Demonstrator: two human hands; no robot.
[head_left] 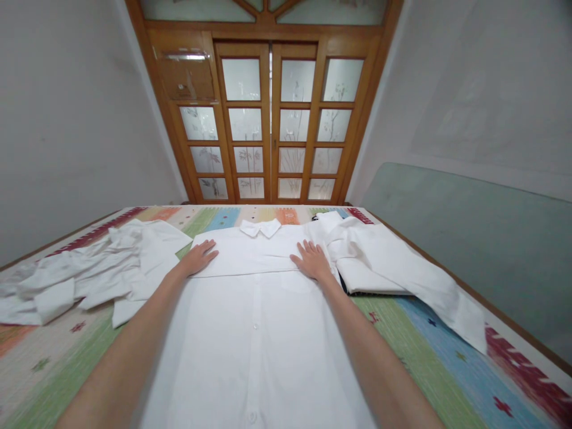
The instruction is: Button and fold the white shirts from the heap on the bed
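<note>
A white button-up shirt (257, 357) lies spread out before me, its collar (260, 227) at the far end and its button strip running down the middle. A straight line like a fold edge crosses it below the collar. On the shirt's left shoulder area rests my left hand (201, 257), open and flat. My right hand (313, 260) lies on the opposite side with its fingers spread. A white sleeve (402, 268) stretches out to the right, over a folded white stack (370, 283) with a dark edge. Whether that sleeve belongs to this shirt I cannot tell.
Crumpled white garments (120, 262) lie to the left. Everything sits on a striped, patterned cloth (429, 357) over a table. A pale green panel (469, 238) leans along the right wall. Wooden doors with glass panes (270, 125) stand beyond the far edge.
</note>
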